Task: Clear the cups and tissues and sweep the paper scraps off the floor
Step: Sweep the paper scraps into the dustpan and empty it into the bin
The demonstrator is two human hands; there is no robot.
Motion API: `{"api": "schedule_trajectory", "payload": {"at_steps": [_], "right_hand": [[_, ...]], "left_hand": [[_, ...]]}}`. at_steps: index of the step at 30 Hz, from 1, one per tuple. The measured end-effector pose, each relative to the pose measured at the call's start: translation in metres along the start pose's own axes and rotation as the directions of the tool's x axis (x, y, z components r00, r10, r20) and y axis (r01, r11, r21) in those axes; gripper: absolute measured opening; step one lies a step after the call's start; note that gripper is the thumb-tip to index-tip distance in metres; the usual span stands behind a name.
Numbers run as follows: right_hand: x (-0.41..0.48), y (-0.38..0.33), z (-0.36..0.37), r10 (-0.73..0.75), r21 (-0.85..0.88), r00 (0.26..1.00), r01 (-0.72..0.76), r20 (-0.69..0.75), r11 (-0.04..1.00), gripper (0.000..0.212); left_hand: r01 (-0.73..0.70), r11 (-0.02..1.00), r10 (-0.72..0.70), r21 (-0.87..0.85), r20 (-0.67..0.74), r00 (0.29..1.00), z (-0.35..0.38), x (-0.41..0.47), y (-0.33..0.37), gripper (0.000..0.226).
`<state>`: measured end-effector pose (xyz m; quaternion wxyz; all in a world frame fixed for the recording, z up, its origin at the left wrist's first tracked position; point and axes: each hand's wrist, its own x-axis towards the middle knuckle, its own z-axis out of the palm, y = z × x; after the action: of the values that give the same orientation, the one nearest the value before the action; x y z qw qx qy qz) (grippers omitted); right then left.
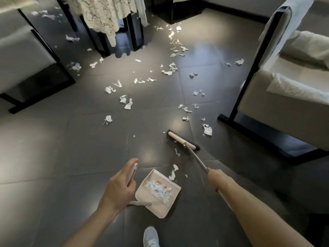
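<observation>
torn white paper scraps (128, 104) lie strewn over the dark tiled floor (53, 148), thickest in the middle and far part, with a trail running toward the far table (135, 32) and a few beside the grey chair (26, 68) at left. a heap (158, 189) of them already sits in the dustpan (156, 209), which stands on the floor near the person, its mouth facing far and right; a few bits lie just beyond its lip. the left hand (119, 188) has its fingers curled round the pan's upright white handle (132, 172). further out and to the right, the broom head (183, 141) rests bristles-down on the tiles, with one scrap just on its near side. its pole (195, 159) slants back to the right hand (216, 177), which is closed in a fist round it. a pale shoe (151, 236) shows at the near edge. a white sofa (284, 97) in a black frame stands at right, and a lace cloth (105, 16) hangs from the table.
</observation>
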<state>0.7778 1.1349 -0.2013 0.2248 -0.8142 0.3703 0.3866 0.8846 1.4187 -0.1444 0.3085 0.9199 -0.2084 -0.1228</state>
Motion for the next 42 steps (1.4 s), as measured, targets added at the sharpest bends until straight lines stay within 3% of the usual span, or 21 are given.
{"api": "schedule_trajectory", "payload": {"at_steps": [7,12,19,27,31,35,42], "right_hand": [[-0.053,-0.016,0.030,-0.004,-0.146,0.969,0.041,0.247,0.988,0.084],[-0.103,-0.002,0.013,-0.039,-0.161,0.939,0.100,0.342,0.982,0.076],[-0.147,0.029,0.005,0.024,0.094,0.972,-0.047,0.233,0.994,0.072],[-0.134,0.015,0.019,0.153,0.018,0.975,-0.158,0.159,0.987,0.078],[-0.128,-0.012,0.047,0.159,-0.010,0.968,-0.160,0.195,0.987,0.072],[-0.128,-0.053,0.066,0.070,-0.012,0.951,-0.070,0.302,0.997,0.074],[-0.132,-0.060,0.024,-0.037,0.345,0.950,-0.077,0.311,0.935,0.066]], "left_hand": [[-0.029,0.997,0.024,-0.077,-0.055,0.998,0.014,0.052,0.028,0.059],[-0.020,0.993,0.018,-0.117,-0.019,1.000,0.016,0.066,0.038,0.057],[-0.063,0.993,0.069,-0.100,0.058,0.996,-0.004,0.062,0.017,0.062],[-0.112,0.989,0.127,-0.099,0.159,0.979,-0.022,0.056,-0.012,0.065],[-0.154,0.987,0.160,-0.051,0.147,0.976,-0.019,0.056,-0.022,0.065],[-0.140,0.987,0.149,-0.075,0.120,0.982,-0.017,0.060,-0.019,0.064],[-0.142,0.987,0.152,-0.077,0.136,0.979,-0.029,0.076,-0.022,0.064]]}}
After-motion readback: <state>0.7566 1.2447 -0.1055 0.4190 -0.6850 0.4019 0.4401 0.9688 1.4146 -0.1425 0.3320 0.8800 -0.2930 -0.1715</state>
